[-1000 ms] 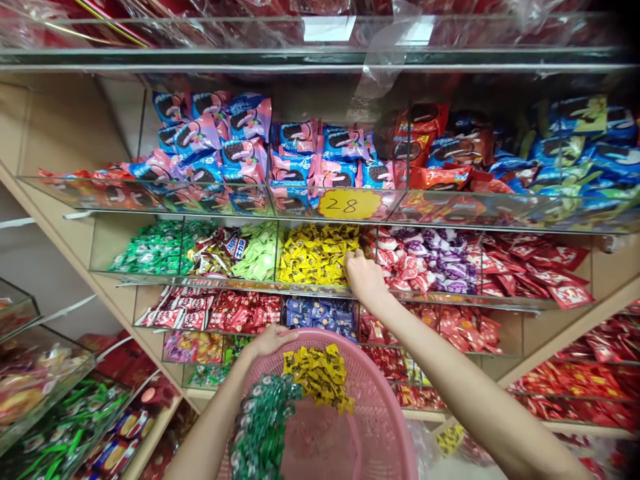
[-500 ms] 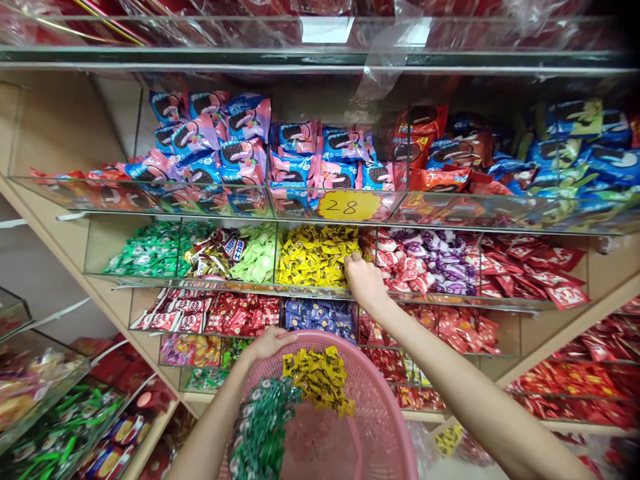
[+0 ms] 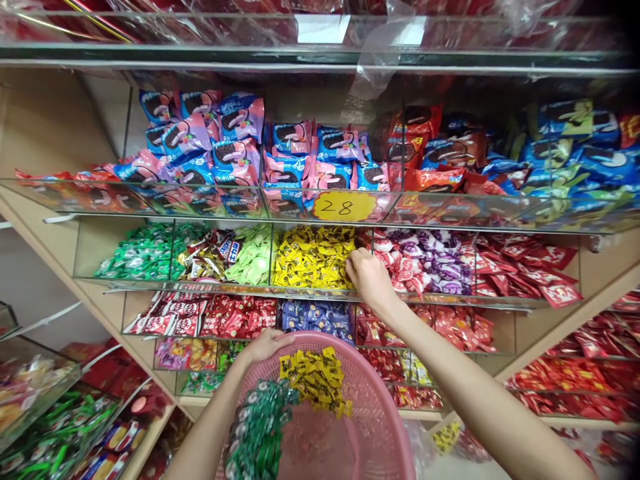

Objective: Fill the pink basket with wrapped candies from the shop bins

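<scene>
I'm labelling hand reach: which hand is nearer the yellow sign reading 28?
Right. The right hand is below the sign and slightly to its right, beside the yellow candies; the left hand is farther down and to the left, on the rim of the pink basket.

Yellow packets [image 3: 316, 379], probably sweets, in basket [image 3: 376, 408]

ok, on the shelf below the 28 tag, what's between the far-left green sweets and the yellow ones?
Head view: brown and gold sweets, then pale-green packets, beside the yellow sweets.
</scene>
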Demonstrator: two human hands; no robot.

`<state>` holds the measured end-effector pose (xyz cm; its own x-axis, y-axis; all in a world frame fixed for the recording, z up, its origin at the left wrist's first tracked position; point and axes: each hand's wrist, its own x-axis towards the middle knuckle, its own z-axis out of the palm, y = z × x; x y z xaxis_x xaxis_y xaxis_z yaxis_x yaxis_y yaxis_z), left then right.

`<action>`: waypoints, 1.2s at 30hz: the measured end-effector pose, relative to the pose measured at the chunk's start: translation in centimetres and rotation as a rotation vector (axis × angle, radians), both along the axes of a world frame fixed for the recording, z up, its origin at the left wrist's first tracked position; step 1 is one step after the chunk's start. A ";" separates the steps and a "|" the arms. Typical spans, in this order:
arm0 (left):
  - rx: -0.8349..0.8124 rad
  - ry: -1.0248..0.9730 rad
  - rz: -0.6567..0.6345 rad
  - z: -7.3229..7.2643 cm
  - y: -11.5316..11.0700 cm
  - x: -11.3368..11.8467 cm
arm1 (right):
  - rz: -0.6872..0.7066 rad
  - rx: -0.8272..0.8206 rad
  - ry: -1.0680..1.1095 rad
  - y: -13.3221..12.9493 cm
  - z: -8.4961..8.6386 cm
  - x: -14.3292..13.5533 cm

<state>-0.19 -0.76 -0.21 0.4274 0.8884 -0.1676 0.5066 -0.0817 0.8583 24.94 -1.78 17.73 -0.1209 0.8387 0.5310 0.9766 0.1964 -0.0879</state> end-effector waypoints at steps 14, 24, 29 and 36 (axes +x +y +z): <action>-0.012 -0.032 -0.001 -0.1 0.0 0.2 | 0.685 -0.307 0.206 -4.7 -7.3 -2.2; -0.020 0.013 0.029 -0.1 0.0 0.3 | 0.476 -0.426 -0.163 -3.4 -12.6 -3.4; 0.015 0.062 0.021 -0.6 0.3 0.1 | 0.417 -0.367 -0.292 -3.4 -14.1 -2.8; 0.032 0.064 0.005 -0.2 0.1 0.2 | 0.388 -0.392 -0.247 -3.5 -14.4 -2.7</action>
<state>0.02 -0.64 -0.38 0.4120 0.8959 -0.1659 0.5609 -0.1059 0.8211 22.19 -5.30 3.37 -0.5378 0.8360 0.1084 0.8406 0.5416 -0.0060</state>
